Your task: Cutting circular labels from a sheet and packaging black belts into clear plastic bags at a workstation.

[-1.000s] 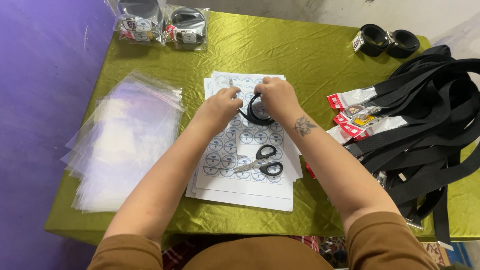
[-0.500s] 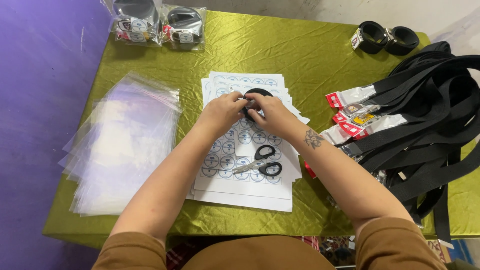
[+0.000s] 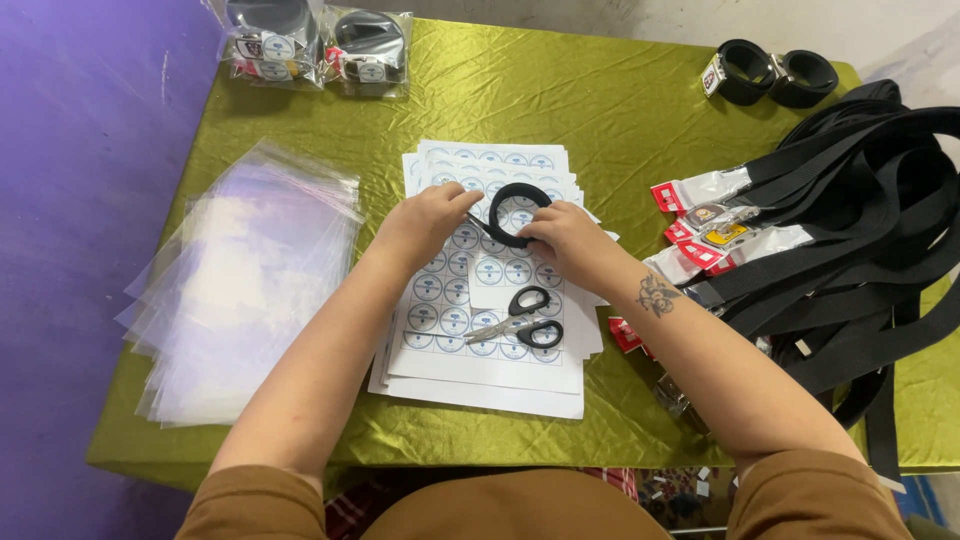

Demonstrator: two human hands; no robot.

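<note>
I see the sticker sheets (image 3: 480, 350) centred on the green table (image 3: 560, 90); above them my left hand (image 3: 425, 225) and right hand (image 3: 565, 235) pinch the coiled black belt (image 3: 518, 213) between them, equally near, its ring lying flat.

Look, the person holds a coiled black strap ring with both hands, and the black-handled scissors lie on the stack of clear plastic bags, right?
Not quite. The black-handled scissors lie on the white sheets of round stickers, not on the stack of clear plastic bags. The head view shows it. Both hands, left hand and right hand, do hold the coiled black strap ring.
</note>
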